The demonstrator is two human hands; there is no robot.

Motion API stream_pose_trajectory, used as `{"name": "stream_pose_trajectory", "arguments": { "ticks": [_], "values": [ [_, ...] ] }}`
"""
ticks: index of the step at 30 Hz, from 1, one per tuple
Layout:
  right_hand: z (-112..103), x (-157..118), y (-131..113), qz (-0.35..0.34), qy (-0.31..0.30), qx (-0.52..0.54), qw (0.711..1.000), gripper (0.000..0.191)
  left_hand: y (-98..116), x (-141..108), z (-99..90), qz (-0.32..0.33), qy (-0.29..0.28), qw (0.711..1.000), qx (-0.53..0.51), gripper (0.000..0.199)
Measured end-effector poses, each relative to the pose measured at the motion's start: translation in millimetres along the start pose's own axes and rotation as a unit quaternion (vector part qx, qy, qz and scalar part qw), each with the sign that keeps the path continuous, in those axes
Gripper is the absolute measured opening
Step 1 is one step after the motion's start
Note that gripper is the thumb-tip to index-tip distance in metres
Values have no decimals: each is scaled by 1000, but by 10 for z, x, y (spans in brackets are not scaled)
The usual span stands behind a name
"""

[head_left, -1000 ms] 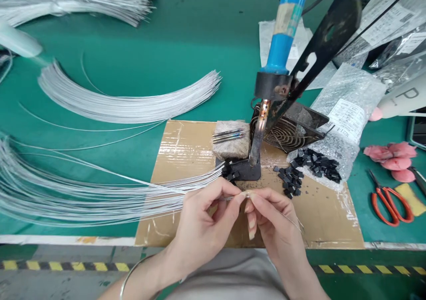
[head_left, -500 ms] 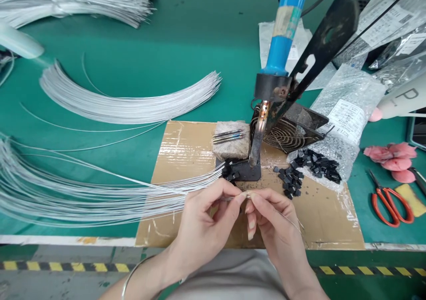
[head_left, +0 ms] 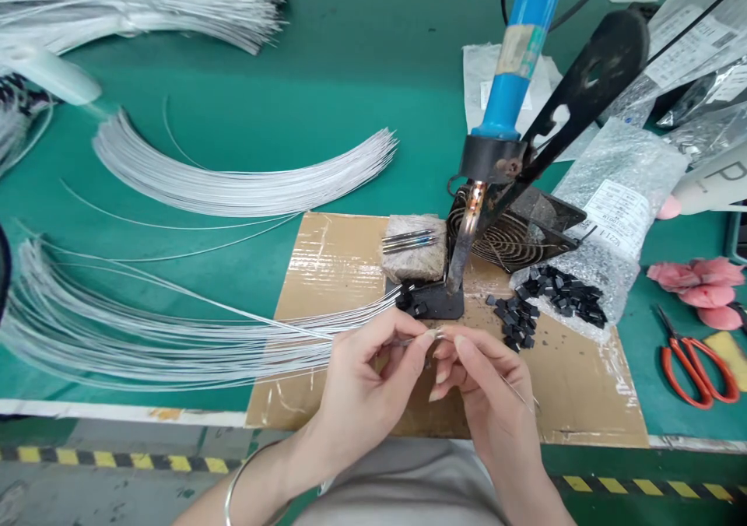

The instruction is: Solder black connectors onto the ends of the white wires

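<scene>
My left hand (head_left: 370,382) is closed, thumb and forefinger pinching the end of a thin white wire (head_left: 297,328) that runs off to the left. Right against it, the fingertips of my right hand (head_left: 496,386) also pinch; a thin silvery wire (head_left: 522,395) trails along that palm. The exact meeting point is tiny and partly covered by my fingers. Beyond my hands, a blue-handled soldering iron (head_left: 500,98) points down from its black stand (head_left: 583,82). A bundle of white wires (head_left: 175,362) lies left, its far ends at small black connector housings (head_left: 412,300).
Cardboard (head_left: 595,401) lies under my hands on the green table (head_left: 362,59). Loose black housings (head_left: 519,327) spill by a bubble-wrap bag (head_left: 642,168). Rods lie on a grey pad (head_left: 412,261). Red-handled cutters (head_left: 694,374) are at right; another wire bundle (head_left: 233,191) lies behind.
The view has shifted slightly, so the scene sits a little further right. My right fingers have bent slightly and their grip has shifted; my left hand keeps its pinch.
</scene>
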State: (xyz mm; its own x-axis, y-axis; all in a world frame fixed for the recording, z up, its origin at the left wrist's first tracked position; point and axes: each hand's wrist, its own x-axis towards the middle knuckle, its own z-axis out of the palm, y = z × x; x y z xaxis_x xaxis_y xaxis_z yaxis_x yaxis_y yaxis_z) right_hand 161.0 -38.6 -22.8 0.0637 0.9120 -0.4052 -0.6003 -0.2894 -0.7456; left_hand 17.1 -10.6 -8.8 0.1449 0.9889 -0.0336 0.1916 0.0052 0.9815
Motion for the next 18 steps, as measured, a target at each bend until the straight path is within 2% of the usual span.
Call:
{"name": "stream_pose_trajectory", "arguments": {
  "ticks": [6,12,18],
  "values": [
    [-58,-6,43,-27,-1,-64,998,11,66,43,-18,15,17,1000,-2,17],
    [-64,-5,34,-35,-2,-63,997,10,81,41,-26,11,6,1000,6,18],
    [-63,-12,7,-15,-14,-37,999,8,47,12,-20,-2,-8,1000,18,18]
  ]
}}
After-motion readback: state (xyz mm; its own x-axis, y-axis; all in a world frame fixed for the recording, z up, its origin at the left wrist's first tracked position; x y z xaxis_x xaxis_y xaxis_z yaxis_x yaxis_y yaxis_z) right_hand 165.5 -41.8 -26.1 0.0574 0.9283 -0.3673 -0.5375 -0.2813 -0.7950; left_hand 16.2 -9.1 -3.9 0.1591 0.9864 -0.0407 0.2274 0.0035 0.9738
